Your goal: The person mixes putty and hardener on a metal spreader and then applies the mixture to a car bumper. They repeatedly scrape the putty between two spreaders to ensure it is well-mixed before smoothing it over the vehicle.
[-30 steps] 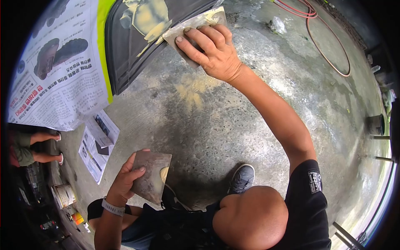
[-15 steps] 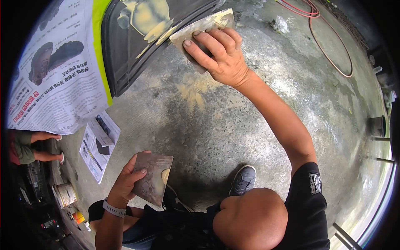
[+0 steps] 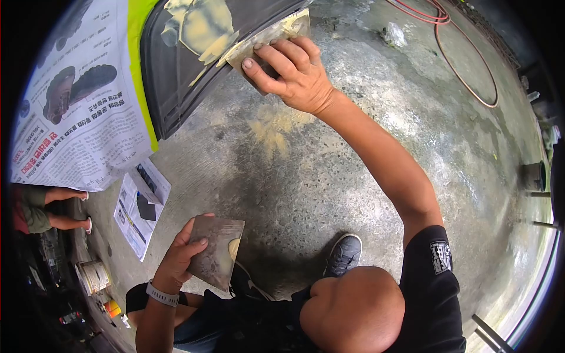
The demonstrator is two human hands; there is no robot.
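My right hand (image 3: 294,73) is closed on a flat putty spreader (image 3: 297,25), its fingers spread over the upper face. The spreader's left edge rests against the border of a dark vehicle panel (image 3: 168,82), as far as I can see. Pale yellow body filler (image 3: 206,28) is smeared on that panel, and some also coats the spreader. Lower down, my left hand (image 3: 176,256) grips a square putty plate (image 3: 213,253), thumb on top. A small dab of filler (image 3: 234,247) sits at the plate's right edge.
Newspaper (image 3: 88,147) masks the area left of the panel, bordered by bright green tape (image 3: 136,76). A folded paper (image 3: 138,217) lies on the concrete floor (image 3: 365,170). Another person's legs (image 3: 62,209) show at left, near a bucket (image 3: 94,276). A red hose (image 3: 465,76) curls at upper right.
My right hand and the spreader have shifted left along the panel's edge. My left hand keeps its hold on the plate in the same place.
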